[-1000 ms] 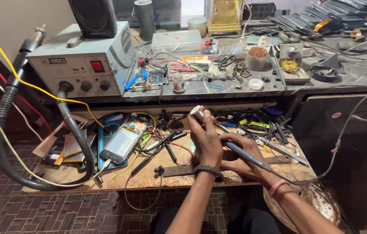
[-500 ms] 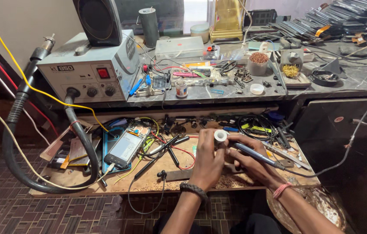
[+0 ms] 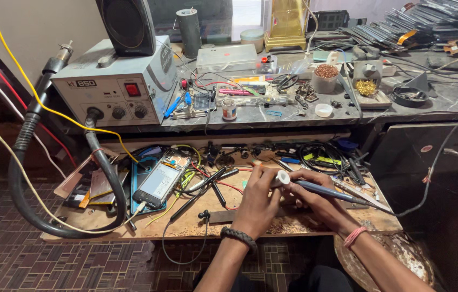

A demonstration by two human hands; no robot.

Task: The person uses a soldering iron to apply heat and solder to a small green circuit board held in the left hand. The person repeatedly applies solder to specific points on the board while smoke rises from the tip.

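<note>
Both hands closed: left hand (image 3: 258, 197) pinches white spool (image 3: 282, 178); right hand (image 3: 315, 197) grips soldering iron (image 3: 326, 192), tip touching.

A phone (image 3: 159, 183) with a pale rectangular screen lies on the wooden tray (image 3: 196, 224).

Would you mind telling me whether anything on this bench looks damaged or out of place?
The opened phone on the lower wooden shelf has its back off, its insides exposed. Loose wires and tools lie tangled around it. Both hands work beside it: the left hand pinches a small white spool.
</note>
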